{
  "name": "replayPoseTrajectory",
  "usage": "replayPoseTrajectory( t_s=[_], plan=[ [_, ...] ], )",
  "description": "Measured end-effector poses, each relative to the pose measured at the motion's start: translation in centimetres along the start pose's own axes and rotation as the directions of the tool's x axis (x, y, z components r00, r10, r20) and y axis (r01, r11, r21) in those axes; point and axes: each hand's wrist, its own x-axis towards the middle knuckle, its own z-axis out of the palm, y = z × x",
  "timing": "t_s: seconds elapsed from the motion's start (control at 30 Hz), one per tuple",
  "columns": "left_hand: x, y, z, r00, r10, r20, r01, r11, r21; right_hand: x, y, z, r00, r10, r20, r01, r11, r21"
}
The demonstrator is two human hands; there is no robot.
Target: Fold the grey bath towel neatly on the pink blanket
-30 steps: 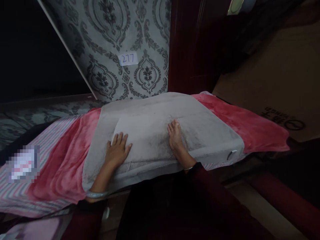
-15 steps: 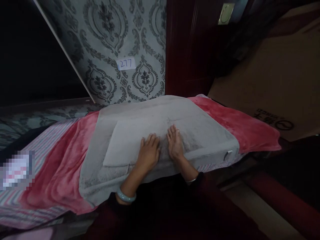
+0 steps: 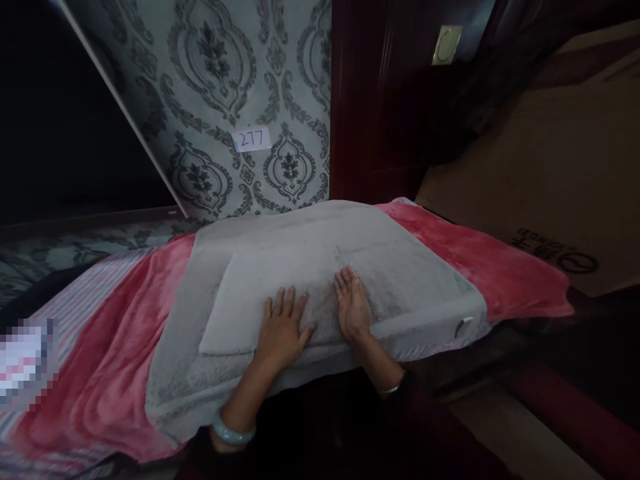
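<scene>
A large grey plush towel (image 3: pixel 425 270) lies spread in front of me. On its left half rests a paler grey rectangle of cloth (image 3: pixel 233 300); whether it is a folded part of the same towel I cannot tell. My left hand (image 3: pixel 281 330) presses flat on the paler rectangle, fingers spread. To its right, my right hand (image 3: pixel 353 310) rests on the grey cloth, fingers stretched out and held close together, palm tilted towards the left. Neither hand grips anything. A small white tag (image 3: pixel 464 326) shows at the towel's front right corner.
Beneath the towel is a red-pink plush blanket (image 3: pixel 500 267), with a striped sheet (image 3: pixel 87 283) under it at the left. A cardboard box (image 3: pixel 540 160) leans at the right. Behind are patterned wallpaper (image 3: pixel 215 60) with a "277" label (image 3: pixel 251 139), and a dark screen-like panel (image 3: pixel 75 120).
My left hand has slid left across the cloth, and its fingers have spread apart. My right hand stays at about the same place on the towel. The view has tilted up slightly.
</scene>
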Motion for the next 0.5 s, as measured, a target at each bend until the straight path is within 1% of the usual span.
replayPoseTrajectory(
  t_s=[0.1,0.17,0.23,0.3,0.37,0.4,0.43,0.5],
  plan=[
    [-1.0,-3.1,-0.5,0.995,-0.103,-0.001,0.103,0.995,0.004,0.0,0.2,-0.3,1.0,0.018,-0.002,-0.018,1.0,-0.007],
    [-1.7,-5.5,-1.1,0.984,-0.176,0.006,0.176,0.984,0.04,0.2,0.3,-0.5,0.999,0.039,-0.007,-0.039,0.999,-0.009],
    [-2.3,-7.7,-1.8,0.966,-0.255,0.034,0.251,0.964,0.093,0.9,0.1,-0.4,0.997,0.068,-0.019,-0.069,0.998,-0.016],
    [-2.2,-9.5,-2.7,0.939,-0.336,0.07,0.324,0.936,0.138,2.2,-0.4,0.4,0.995,0.087,-0.041,-0.089,0.996,-0.026],
    [-1.1,-10.5,-3.7,0.919,-0.383,0.09,0.366,0.917,0.16,4.2,-1.0,2.3,0.994,0.079,-0.074,-0.08,0.997,-0.02],
    [-0.2,-10.6,-4.2,0.922,-0.375,0.094,0.359,0.921,0.153,5.4,-1.3,3.5,0.994,0.066,-0.088,-0.067,0.998,-0.009],
    [1.1,-10.5,-4.7,0.934,-0.345,0.097,0.331,0.934,0.134,6.6,-1.4,4.9,0.994,0.054,-0.098,-0.054,0.999,0.003],
    [4.1,-9.6,-5.5,0.966,-0.232,0.11,0.226,0.972,0.065,8.9,-1.4,7.5,0.994,0.027,-0.105,-0.026,1.0,0.018]
  ],
)
